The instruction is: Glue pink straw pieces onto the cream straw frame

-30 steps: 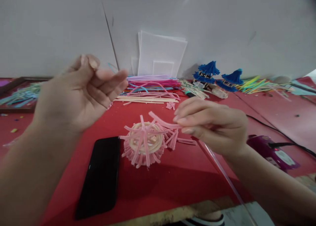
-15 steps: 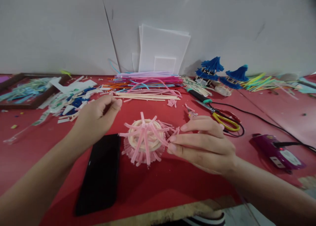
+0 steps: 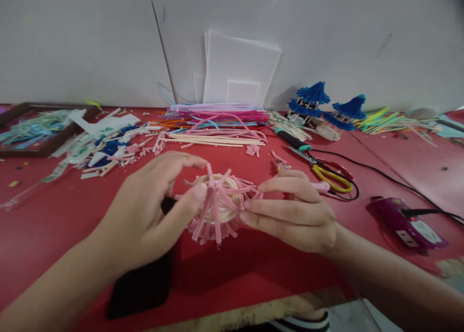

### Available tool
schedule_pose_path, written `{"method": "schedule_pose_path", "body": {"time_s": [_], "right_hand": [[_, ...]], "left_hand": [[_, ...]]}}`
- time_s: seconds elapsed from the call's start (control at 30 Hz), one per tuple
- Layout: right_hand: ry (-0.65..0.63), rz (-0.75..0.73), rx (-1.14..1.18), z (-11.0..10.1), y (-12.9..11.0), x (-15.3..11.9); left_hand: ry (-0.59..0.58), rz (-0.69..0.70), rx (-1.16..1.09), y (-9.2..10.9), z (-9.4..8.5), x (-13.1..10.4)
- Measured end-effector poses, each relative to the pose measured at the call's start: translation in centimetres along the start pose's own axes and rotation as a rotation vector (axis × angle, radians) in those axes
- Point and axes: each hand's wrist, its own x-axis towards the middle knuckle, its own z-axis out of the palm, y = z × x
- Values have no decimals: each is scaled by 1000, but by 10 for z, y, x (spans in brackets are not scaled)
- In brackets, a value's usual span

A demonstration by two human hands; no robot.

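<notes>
A small round craft piece (image 3: 216, 216) stands on the red table, with a cream coiled ring, a pink fringe below and pink strips spreading from a raised centre. My left hand (image 3: 155, 201) reaches over its left side, thumb and index finger apart around the pink strips near the top. From the right, my right hand (image 3: 293, 206) pinches the end of one pink strip at the piece's edge. Loose pink strips lie just behind those fingertips.
A black phone (image 3: 139, 291) lies partly under my left forearm. Behind are bundled coloured sticks (image 3: 217, 117), white sheets (image 3: 241, 71) and blue models (image 3: 311, 100). Yellow-handled scissors (image 3: 331, 180), a corded tool (image 3: 293, 141) and a purple power block (image 3: 408, 223) lie right. Scraps and a frame (image 3: 43, 151) lie left.
My left hand has moved right and opened its thumb and index finger around the top strips. My right hand has shifted slightly left, still at the strip's end.
</notes>
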Motion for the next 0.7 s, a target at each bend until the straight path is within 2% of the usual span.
{"method": "schedule_pose_path", "body": {"time_s": [0.23,0.43,0.7], "right_hand": [[-10,7,24,2,4,-2],[13,59,105,7,5,-1],[-1,54,152,11,9,-6]], "left_hand": [[-8,31,96,11,4,-14],[66,93,117,12,8,-15],[88,143,143,14,10,-13]]}}
